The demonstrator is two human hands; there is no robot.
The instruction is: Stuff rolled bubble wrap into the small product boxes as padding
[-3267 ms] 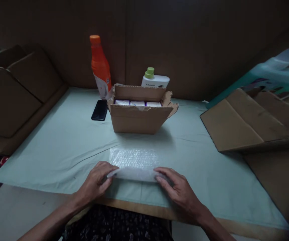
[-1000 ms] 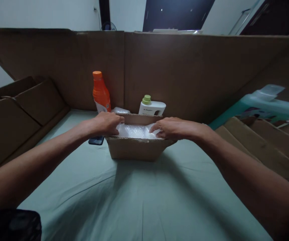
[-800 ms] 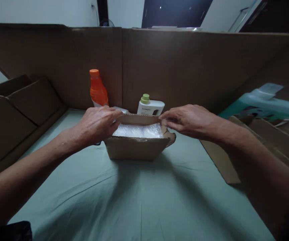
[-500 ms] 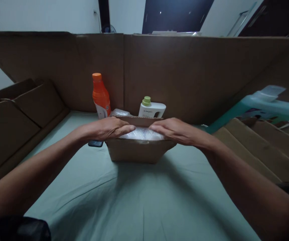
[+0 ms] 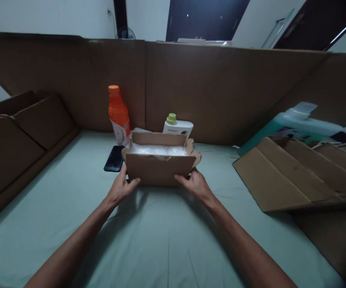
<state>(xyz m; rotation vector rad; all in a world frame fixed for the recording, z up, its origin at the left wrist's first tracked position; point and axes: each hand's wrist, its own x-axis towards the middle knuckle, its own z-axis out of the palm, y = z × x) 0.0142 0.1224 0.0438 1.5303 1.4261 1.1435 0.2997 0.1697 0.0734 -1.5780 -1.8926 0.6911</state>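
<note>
My left hand point(image 5: 119, 190) grips the near left bottom corner of the cardboard box point(image 5: 160, 170), with the thumb spread away from the other fingers and lying along the front wall; the other fingers go around the side and I cannot see them. My right hand point(image 5: 194, 185) does the same on the near right corner, thumb stretched toward the middle of the front wall, fingers half open and pressing the cardboard. Between my two hands the box is small, brown and matte, with a torn, uneven front rim and short flaps that stand open. Inside it, just above my thumbs, lies bubble wrap point(image 5: 157, 150), whitish and bumpy, which covers the content. Half a second ago my palms were flat on top of this wrap; now they are lower, at the base of the box, and the wrap is uncovered. Beyond my left fingers a black phone point(image 5: 114, 159) lies flat on the pale green cloth point(image 5: 161, 240), and behind it stands a glossy orange bottle point(image 5: 118, 115). Behind the box is a white bottle point(image 5: 177, 127) with a green cap. To the right of my right hand, well apart, lies flattened cardboard point(image 5: 284, 176).
</note>
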